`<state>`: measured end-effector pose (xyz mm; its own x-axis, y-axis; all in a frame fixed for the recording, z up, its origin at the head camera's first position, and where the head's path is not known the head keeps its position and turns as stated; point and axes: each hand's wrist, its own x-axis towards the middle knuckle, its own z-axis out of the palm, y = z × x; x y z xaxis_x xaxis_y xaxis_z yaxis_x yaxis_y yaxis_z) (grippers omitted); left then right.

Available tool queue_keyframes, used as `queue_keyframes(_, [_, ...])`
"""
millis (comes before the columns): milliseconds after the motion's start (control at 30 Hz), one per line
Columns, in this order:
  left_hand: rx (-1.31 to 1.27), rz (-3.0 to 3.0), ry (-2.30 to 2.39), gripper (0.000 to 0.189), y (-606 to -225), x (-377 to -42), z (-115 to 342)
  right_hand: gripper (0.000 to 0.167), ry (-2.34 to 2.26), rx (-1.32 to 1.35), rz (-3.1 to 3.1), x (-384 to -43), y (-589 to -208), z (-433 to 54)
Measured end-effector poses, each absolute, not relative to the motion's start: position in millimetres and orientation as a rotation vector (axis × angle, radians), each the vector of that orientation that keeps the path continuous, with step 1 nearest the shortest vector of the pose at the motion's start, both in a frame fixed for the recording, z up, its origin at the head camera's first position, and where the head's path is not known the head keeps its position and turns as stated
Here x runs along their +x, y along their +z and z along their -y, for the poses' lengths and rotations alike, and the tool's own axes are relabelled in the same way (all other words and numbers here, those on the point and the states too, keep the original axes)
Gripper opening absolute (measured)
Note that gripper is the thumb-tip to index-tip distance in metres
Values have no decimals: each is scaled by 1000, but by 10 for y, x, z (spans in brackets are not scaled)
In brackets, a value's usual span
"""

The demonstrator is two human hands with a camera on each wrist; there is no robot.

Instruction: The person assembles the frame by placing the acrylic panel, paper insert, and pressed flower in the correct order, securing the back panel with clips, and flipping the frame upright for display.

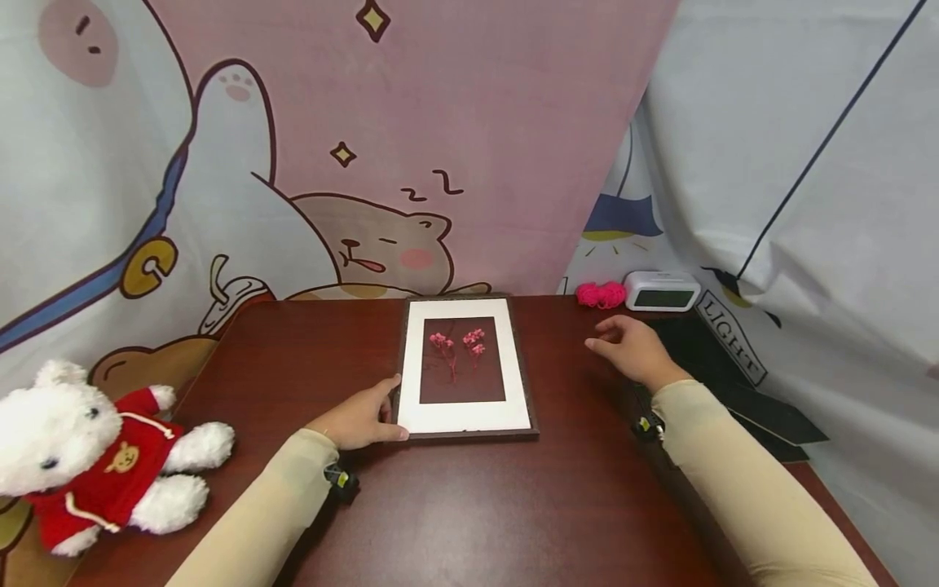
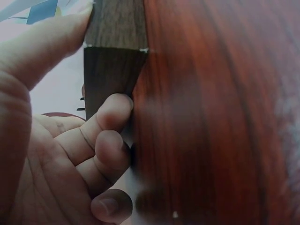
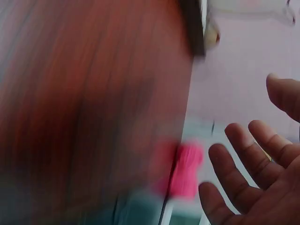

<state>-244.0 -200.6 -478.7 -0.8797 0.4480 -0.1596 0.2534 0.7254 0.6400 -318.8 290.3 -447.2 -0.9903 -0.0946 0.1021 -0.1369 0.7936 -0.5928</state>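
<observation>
In the head view, grips with the left hand (image 1: 363, 417) the near left part of a picture frame (image 1: 464, 359), thumb at the corner and index finger farther up the left edge. Shows the frame face up in the middle of the back part of the red-brown wooden surface (image 1: 455, 522), with a dark rim, a white mat and two sprigs of pink blossom. Holds the right hand (image 1: 634, 352) well apart from the frame, to its right, loosely bent, with nothing in its grasp. Has beyond that hand a bundle of pink yarn (image 1: 601, 295) just beside a white digital clock (image 1: 662, 291). Includes at far left a white plush bear (image 1: 110, 456) in a red hoodie, and behind everything a cartoon-printed backdrop (image 1: 499, 122).

In the left wrist view, takes in the frame's wood-grain corner close up, between the thumb (image 2: 56, 42) and the bent fingers (image 2: 115, 112).

In the right wrist view, shows the right hand's fingers (image 3: 253, 168) spread wide, thumb apart, near the blurred pink yarn.
</observation>
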Motion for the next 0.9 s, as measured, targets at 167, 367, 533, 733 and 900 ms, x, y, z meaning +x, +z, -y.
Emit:
queue_keyframes(167, [545,-2637,898,106,-4789,-2445,2010,63,730,101,2983,-3043,-4447,-3570])
queue_keyframes(367, [538,-2630,896,106,-4802,-2436,2012,74,550,113,3114,-2859,-4515,-4274])
queue_keyframes(533, [550,-2625,900,106,-4804,-2426,2008,86,556,178,3202,-2689,-4550,-4658])
queue_keyframes(733, [553,-2628,898,106,-4797,-2425,2023,89,537,228,3241,-2575,-4592,-4792])
queue_keyframes(900, [581,-2620,914,105,-4790,-2431,2024,85,619,227,3221,-2504,-4670,-4770])
